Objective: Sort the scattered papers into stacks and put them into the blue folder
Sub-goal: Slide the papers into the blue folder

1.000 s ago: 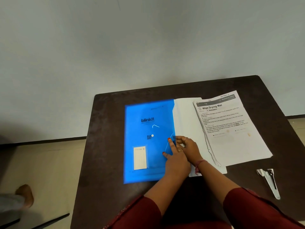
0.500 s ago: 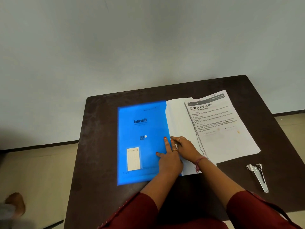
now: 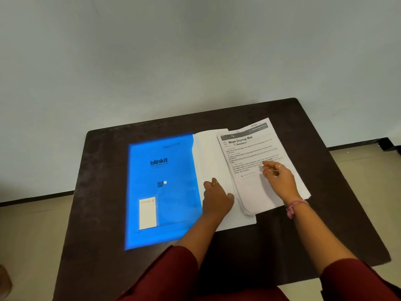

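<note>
The blue folder (image 3: 162, 192) lies flat on the left half of the dark table (image 3: 104, 192). Plain white sheets (image 3: 208, 157) lie against the folder's right edge, and I cannot tell whether they reach under it. A stack of printed papers (image 3: 249, 148) headed "Wipe Drying Mat" rests askew on top of them at the right. My left hand (image 3: 217, 198) rests on the white sheets at the folder's right edge, a fingertip touching that edge. My right hand (image 3: 280, 179) lies on the printed stack, fingers loosely bent with their tips on the top page.
A pale wall rises directly behind the table's far edge. Light floor shows on both sides. Bare dark tabletop runs along the near edge and the right side. My red sleeves (image 3: 358, 279) fill the bottom of the view.
My right hand left the folder's edge and moved right onto the printed stack. My left hand slid slightly right onto the white sheets. The view shifted, and the stapler is out of sight.
</note>
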A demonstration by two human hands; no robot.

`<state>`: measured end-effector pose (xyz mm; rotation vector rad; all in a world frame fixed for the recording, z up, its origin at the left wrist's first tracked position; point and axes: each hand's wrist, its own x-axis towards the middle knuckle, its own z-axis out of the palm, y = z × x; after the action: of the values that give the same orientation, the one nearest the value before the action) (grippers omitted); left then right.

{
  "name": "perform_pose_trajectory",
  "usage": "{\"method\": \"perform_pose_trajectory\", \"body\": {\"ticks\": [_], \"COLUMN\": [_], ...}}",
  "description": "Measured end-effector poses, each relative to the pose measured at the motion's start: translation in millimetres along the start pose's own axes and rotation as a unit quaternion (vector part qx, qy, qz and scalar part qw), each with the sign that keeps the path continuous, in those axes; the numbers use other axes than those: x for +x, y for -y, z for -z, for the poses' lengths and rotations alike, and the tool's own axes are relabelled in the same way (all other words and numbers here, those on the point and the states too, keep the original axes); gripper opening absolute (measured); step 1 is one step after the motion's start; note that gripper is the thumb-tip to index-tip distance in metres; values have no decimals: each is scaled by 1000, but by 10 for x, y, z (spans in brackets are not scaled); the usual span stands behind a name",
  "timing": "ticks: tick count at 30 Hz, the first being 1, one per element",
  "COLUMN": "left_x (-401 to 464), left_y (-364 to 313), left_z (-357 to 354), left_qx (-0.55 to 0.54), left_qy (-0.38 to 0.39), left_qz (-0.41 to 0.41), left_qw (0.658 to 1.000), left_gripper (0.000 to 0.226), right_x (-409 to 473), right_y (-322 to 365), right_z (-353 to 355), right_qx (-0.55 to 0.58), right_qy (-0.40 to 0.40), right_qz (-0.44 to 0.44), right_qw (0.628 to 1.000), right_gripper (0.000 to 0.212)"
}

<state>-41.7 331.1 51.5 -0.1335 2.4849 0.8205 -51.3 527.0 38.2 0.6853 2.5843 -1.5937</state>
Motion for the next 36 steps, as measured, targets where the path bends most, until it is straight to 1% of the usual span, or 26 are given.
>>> {"method": "perform_pose_trajectory", "body": {"ticks": [2,4,5,7,9,11,13,15,19,23,25,27,29,32,36], "left_x": [68,148,192,295,411,561,723,854,1024,1167,1193,1175,1159,1159,1133], "left_y": [-136,-235,-289,-383,-443,-508,-545,-574,-614,-570,-564,-608,-652,-716,-771], "left_z": [-20,-23,-27,-40,-52,-83,-105,-113,-99,-125,-141,-138,-150,-169,-182], "left_qx": [-120,-228,-269,-301,-263,-200,-169,-161,-138,-156,-163,-180,-204,-232,-262], "left_qy": [3,-8,-12,-28,-47,-65,-80,-89,-101,-102,-115,-138,-162,-187,-178], "left_qz": [29,59,69,76,58,34,32,34,50,67,65,67,65,45,23], "left_qw": [992,972,961,950,962,977,982,982,984,980,978,972,963,954,948], "left_gripper": [62,52,47,43,41,40,38,38,40,35,35,40,39,29,21], "right_x": [141,274,341,464,572,692,813,934,1168,1357,1438,1507,1549,1568,1531], "right_y": [-73,-119,-135,-155,-165,-178,-172,-137,-60,-31,-19,-19,-24,-16,-34], "right_z": [143,244,293,380,437,490,515,503,452,399,382,369,357,336,350], "right_qx": [-3,-3,-7,-29,-68,-121,-163,-171,-157,-164,-169,-163,-139,-102,-75], "right_qy": [-17,-24,-27,-25,-12,13,39,58,68,53,42,33,23,19,11], "right_qz": [-8,-22,-29,-33,-21,-1,14,17,23,5,-1,-13,-16,-16,9], "right_qw": [1000,999,999,999,997,993,986,983,985,985,985,986,990,994,997], "right_gripper": [29,32,35,41,47,52,56,57,54,54,53,50,42,14,6]}}
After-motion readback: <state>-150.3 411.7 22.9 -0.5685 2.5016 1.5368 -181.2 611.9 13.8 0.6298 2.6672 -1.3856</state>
